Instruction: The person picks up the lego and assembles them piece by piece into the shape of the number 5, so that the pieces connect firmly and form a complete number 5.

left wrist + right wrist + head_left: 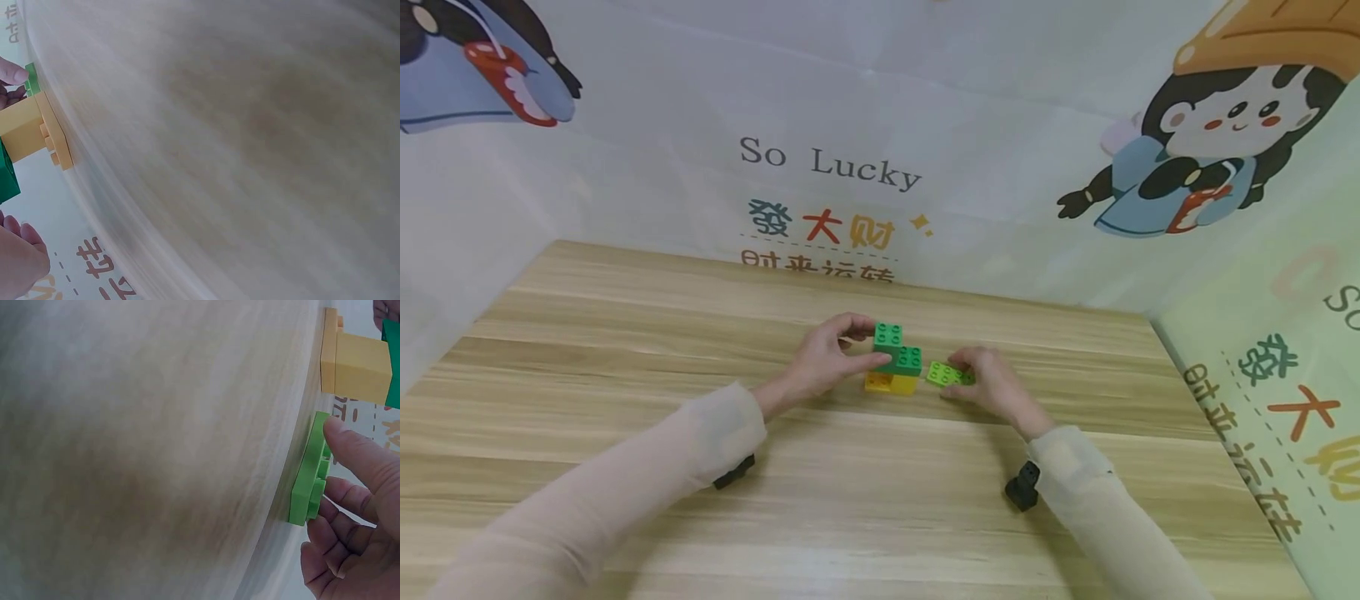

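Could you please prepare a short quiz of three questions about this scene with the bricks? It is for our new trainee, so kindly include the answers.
1. Which hand pinches the lime brick?
2. Which bricks are directly under the dark green bricks: (a) red, (b) yellow, (c) blue?
3. Complete: the English words on the backdrop facing the person say "So ____".

Key:
1. The right hand.
2. (b), the yellow bricks.
3. Lucky.

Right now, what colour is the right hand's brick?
The brick is light green, clearest in the right wrist view.
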`<state>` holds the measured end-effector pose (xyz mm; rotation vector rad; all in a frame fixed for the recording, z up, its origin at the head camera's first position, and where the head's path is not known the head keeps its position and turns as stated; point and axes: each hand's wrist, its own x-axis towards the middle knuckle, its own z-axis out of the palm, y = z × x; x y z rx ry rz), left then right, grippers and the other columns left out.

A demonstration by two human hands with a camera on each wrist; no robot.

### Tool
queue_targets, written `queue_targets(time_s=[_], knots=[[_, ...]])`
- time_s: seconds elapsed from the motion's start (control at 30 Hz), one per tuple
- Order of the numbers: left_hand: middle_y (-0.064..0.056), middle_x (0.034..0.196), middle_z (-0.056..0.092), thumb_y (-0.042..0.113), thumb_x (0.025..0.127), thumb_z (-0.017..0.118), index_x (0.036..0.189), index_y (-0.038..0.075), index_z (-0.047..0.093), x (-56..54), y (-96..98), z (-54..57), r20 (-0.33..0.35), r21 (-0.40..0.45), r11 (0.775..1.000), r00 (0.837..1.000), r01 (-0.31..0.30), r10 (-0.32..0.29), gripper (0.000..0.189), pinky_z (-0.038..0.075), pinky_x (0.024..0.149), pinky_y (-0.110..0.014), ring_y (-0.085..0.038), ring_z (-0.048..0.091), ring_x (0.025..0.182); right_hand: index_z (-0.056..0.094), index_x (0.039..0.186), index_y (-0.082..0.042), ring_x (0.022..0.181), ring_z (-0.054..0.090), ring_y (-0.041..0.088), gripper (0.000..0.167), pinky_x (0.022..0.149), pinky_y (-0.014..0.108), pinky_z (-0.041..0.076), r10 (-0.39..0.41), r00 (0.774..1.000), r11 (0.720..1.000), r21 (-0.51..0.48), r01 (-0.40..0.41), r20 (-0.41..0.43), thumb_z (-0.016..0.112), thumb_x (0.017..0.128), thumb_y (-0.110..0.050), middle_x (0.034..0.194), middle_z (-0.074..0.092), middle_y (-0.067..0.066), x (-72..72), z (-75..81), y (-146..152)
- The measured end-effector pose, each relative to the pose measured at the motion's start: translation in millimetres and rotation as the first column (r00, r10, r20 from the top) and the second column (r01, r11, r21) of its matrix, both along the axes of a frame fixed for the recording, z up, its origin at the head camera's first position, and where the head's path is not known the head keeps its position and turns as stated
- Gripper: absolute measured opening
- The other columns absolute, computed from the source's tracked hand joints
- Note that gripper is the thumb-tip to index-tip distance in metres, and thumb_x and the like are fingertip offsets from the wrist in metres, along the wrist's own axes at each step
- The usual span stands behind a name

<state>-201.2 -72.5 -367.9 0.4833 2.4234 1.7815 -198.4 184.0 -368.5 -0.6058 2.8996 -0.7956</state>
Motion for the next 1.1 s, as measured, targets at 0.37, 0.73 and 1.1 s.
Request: queue_targets(time_s=[0.37, 0.73, 1.1], knots=[[-0.008, 0.113, 0.061, 0.02, 0.078, 0.076, 0.115, 0.006, 0.058, 1.2, 4.1, -1.0, -0.017, -0.026, 0.999, 1.0, -0.019, 0.018, 0.043, 0.043, 0.093, -0.039, -0.023, 0.052, 0.108, 0.065, 0.1, 0.005, 0.085, 0.057, 0.025, 0.028, 0.079, 0.039, 0.048, -0.003, 1.0, 0.998, 0.07, 0.005, -0.029, 0.076, 0.077, -0.008, 0.093, 0.065, 0.014, -0.2, -9.4, -1], [-0.009, 0.107, 0.063, 0.019, 0.079, 0.076, 0.111, 0.004, 0.06, -2.2, 3.0, -0.6, -0.043, -0.031, 1.0, 0.999, 0.001, -0.003, 0.039, 0.044, 0.088, -0.034, -0.022, 0.054, 0.101, 0.06, 0.109, 0.01, 0.091, 0.056, 0.03, 0.031, 0.078, 0.04, 0.049, -0.098, 0.991, 0.98, -0.181, 0.08, -0.092, 0.068, 0.083, -0.003, 0.102, 0.058, 0.022, -1.1, 18.4, -5], [-0.011, 0.104, 0.065, 0.016, 0.078, 0.077, 0.108, 0.002, 0.062, -7.3, 2.0, 1.9, -0.078, -0.033, 0.999, 0.997, 0.025, -0.028, 0.037, 0.046, 0.087, -0.034, -0.027, 0.057, 0.099, 0.061, 0.117, 0.003, 0.094, 0.058, 0.026, 0.035, 0.076, 0.033, 0.047, -0.057, 0.991, 0.948, -0.319, 0.015, -0.122, 0.068, 0.084, -0.007, 0.106, 0.064, 0.017, 4.0, 47.1, -30]])
